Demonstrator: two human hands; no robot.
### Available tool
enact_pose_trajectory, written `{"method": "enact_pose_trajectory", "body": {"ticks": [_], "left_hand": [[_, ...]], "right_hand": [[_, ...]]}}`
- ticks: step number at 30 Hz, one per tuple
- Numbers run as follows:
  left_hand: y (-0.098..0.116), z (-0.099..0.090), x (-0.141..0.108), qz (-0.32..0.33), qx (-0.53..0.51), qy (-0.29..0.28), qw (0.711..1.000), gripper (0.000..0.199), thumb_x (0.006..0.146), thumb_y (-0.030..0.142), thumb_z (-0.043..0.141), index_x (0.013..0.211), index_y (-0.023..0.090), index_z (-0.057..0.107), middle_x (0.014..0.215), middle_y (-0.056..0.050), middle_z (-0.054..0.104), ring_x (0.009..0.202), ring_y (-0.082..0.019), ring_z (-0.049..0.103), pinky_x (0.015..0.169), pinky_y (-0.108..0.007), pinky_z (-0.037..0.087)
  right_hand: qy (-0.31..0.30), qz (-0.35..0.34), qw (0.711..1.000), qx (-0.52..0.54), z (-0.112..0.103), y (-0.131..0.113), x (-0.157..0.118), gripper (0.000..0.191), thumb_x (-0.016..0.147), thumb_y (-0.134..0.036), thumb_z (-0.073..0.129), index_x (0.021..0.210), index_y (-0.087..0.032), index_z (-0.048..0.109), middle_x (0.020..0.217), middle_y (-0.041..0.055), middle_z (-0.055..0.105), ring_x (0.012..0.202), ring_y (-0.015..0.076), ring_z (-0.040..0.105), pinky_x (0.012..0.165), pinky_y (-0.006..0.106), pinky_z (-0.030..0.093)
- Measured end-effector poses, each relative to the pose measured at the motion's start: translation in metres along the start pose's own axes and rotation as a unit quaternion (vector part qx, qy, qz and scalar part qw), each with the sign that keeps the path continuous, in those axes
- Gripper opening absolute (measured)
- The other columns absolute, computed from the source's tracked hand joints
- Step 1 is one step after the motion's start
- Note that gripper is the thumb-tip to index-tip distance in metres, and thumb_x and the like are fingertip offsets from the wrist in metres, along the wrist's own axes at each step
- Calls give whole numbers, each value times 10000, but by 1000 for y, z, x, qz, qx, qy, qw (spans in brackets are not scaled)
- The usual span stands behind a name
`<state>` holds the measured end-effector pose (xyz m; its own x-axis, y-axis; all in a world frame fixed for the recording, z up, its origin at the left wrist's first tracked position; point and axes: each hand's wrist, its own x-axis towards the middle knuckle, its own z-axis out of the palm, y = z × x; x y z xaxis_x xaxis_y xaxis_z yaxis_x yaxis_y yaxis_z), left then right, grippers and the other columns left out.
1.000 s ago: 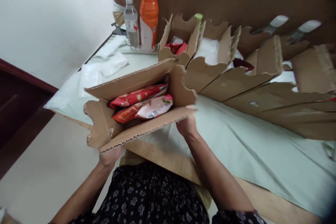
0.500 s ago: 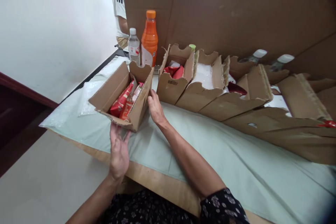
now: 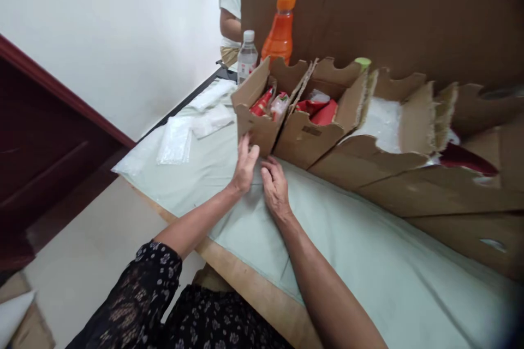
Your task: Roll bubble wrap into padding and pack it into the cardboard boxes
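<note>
An open-topped cardboard box (image 3: 256,132) stands at the left end of a row of similar boxes, close beside its neighbour (image 3: 297,142). Inside it lie red snack packets (image 3: 262,103) and a pinkish clear-wrapped item (image 3: 279,104). My left hand (image 3: 244,168) rests its fingertips against the lower front of this box, fingers stretched and not wrapped round it. Just to the right, my right hand (image 3: 276,188) is near the bottom front corner, its fingers loosely bent and apart from the thumb, holding nothing visible. Whether its fingertips touch the box is unclear.
Behind the box stand a clear water bottle (image 3: 247,57) and an orange drink bottle (image 3: 279,32). Bubble-wrap pouches (image 3: 175,139) lie on the pale green cloth (image 3: 208,161). A large cardboard panel (image 3: 368,5) rises behind. Another person's arm (image 3: 230,24) shows beyond it.
The box with red packets has moved back and right, from apart to beside the row's end. Both hands have shifted to its lower front. The view has swung left.
</note>
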<state>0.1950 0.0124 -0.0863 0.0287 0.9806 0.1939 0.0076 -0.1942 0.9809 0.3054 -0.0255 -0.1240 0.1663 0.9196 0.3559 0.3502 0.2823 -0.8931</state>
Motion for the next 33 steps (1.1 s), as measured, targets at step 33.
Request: {"method": "enact_pose_trajectory", "body": {"ticks": [33], "left_hand": [[37, -139, -146, 286, 433, -83, 851, 184, 941, 133, 564, 979, 247, 704, 1181, -80, 801, 1137, -264, 721, 1033, -487, 506]], "right_hand": [[-173, 72, 980, 63, -30, -51, -17, 764, 847, -627, 703, 1508, -286, 527, 1527, 140, 581, 1323, 334, 620, 1015, 497, 552]]}}
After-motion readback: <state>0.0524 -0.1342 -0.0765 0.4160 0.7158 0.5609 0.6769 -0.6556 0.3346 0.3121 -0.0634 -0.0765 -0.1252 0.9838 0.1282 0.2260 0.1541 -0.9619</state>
